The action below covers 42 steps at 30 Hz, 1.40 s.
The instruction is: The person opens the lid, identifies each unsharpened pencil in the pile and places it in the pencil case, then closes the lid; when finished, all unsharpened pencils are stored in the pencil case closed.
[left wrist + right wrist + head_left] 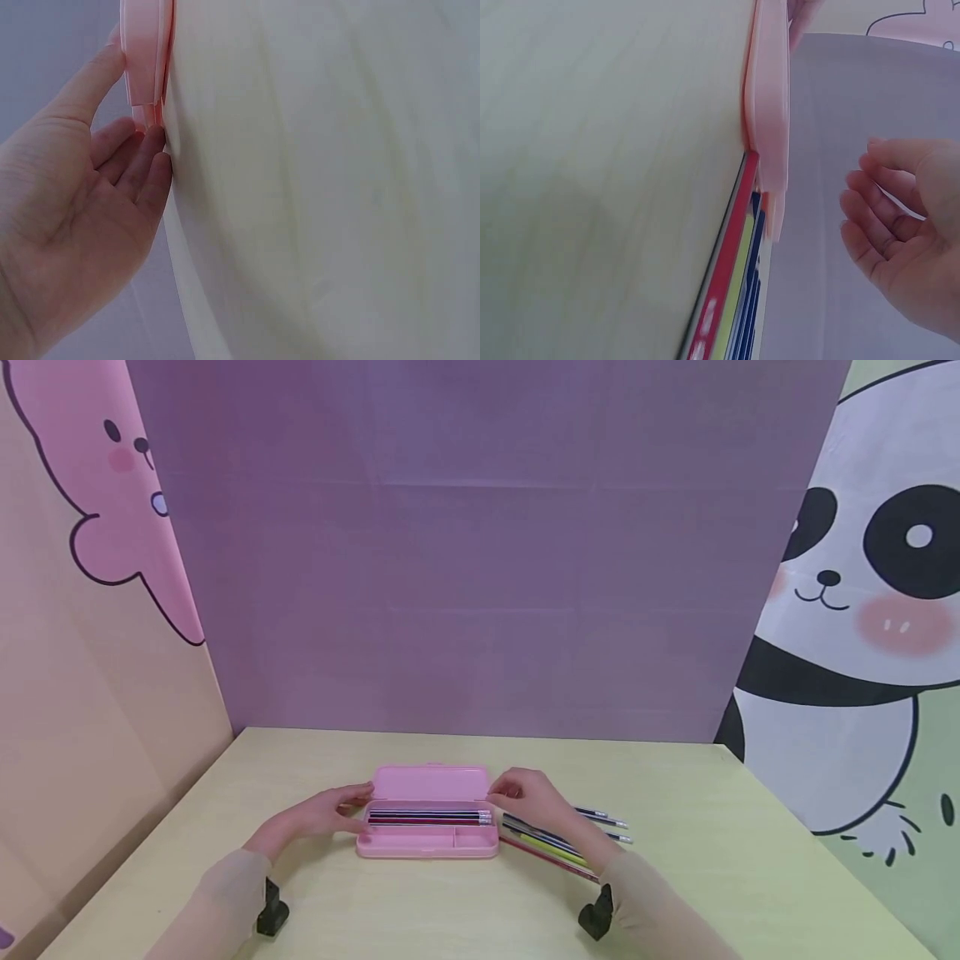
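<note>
A pink pencil case (405,841) lies open on the table, its lid (431,782) folded back. Several striped pencils (427,817) with white tips lie side by side in its long compartment. My left hand (326,811) touches the case's left end, thumb at the tray's rim and relaxed fingers by the lid; the left wrist view shows this hand (90,180) against the pink end. My right hand (531,793) hovers above the case's right end. In the right wrist view its fingers curve loosely and nothing shows between them. Several loose pencils (555,847), dark blue, yellow and red, lie beneath that forearm.
A pale wooden table (420,910) carries everything. Behind it stands a purple panel (480,568). Pink and panda cartoon walls flank both sides. Smaller compartments (474,837) at the case's front right are divided by a thin wall.
</note>
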Available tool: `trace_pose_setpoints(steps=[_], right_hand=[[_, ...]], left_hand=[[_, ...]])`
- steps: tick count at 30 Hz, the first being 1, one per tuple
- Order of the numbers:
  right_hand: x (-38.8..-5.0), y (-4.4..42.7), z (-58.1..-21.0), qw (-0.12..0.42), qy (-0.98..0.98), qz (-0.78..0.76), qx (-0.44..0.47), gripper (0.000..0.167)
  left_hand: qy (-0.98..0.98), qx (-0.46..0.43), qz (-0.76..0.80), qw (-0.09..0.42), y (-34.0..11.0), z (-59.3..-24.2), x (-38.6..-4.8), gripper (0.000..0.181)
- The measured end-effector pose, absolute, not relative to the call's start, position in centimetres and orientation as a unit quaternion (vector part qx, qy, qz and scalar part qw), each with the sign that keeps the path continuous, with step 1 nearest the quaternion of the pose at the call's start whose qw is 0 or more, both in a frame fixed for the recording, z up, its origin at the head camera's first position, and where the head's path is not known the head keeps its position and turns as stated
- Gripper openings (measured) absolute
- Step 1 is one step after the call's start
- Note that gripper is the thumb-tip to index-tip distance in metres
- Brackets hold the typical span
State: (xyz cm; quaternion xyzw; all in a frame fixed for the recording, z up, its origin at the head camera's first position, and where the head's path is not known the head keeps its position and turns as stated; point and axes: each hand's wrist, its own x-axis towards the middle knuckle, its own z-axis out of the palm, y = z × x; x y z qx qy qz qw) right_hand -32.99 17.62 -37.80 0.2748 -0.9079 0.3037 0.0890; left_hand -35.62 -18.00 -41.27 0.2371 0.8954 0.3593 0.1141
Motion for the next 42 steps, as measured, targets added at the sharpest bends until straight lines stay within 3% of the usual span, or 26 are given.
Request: trace_pose_setpoints(steps=[20, 42], right_hand=[[-31.1, 24.0, -37.9, 0.075, -0.920, 0.294, 0.249, 0.011], [-29.5, 27.9, -38.3, 0.034, -0.927, 0.266, 0.262, 0.015]], left_hand=[[0.895, 0.225, 0.366, 0.119, -18.2, -41.6, -35.9, 0.083], [0.892, 0.239, 0.364, 0.119, -18.3, -41.5, -36.0, 0.083]])
